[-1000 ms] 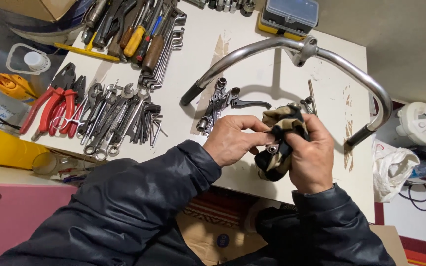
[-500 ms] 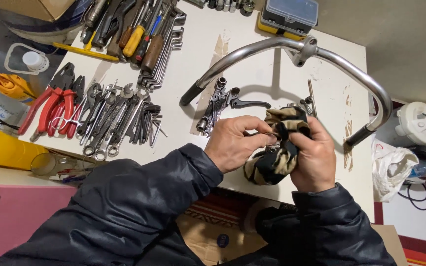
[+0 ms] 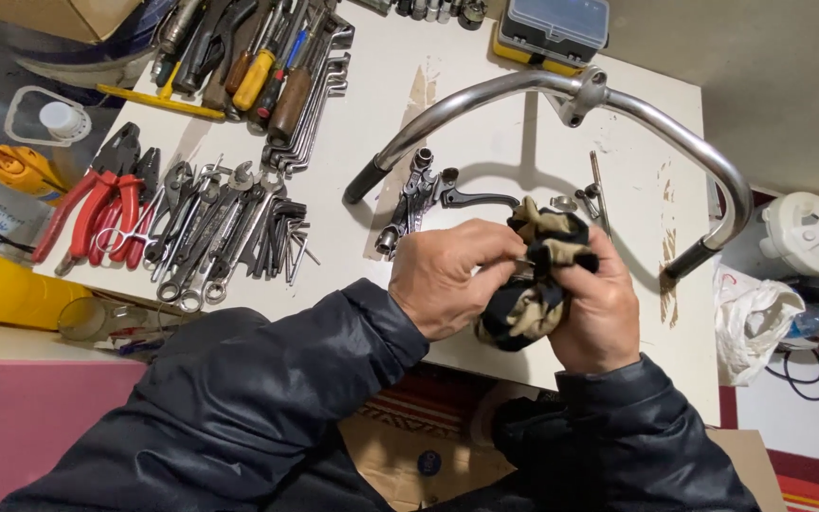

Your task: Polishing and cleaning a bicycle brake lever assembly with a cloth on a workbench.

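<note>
Over at the left of the white desk [image 3: 523,161] lie the red-handled pliers [image 3: 87,213], then a spread of spanners [image 3: 210,237] and a bunch of hex keys [image 3: 282,242], with screwdrivers [image 3: 258,66] further back. Nearer the middle, the left hand [image 3: 452,284] is curled shut, its fingertips pinching a small metal part that just peeps out at the edge of the black-and-tan cloth [image 3: 533,284]. That cloth is held up above the near edge of the desk, between both hands and in front of the chest. The right hand [image 3: 599,308] is wrapped closed around it, bunching it from the far side. To my eye the piece is being wiped or gripped through the cloth. To do that well, I'd keep the cloth snug around the part, turn the part rather than the rag, and stay over the desk so anything that slips lands there. Behind the hands sit a small cluster of sockets [image 3: 409,194], a dark lever [image 3: 471,196], and the long chrome handlebar [image 3: 561,95] arching off to the right, with a white plastic bag [image 3: 755,322] beyond the desk edge. The part itself is almost wholly buried in cloth and fingers, so I cannot tell what it is, and the toolbox [image 3: 556,24] at the top is cut off.
</note>
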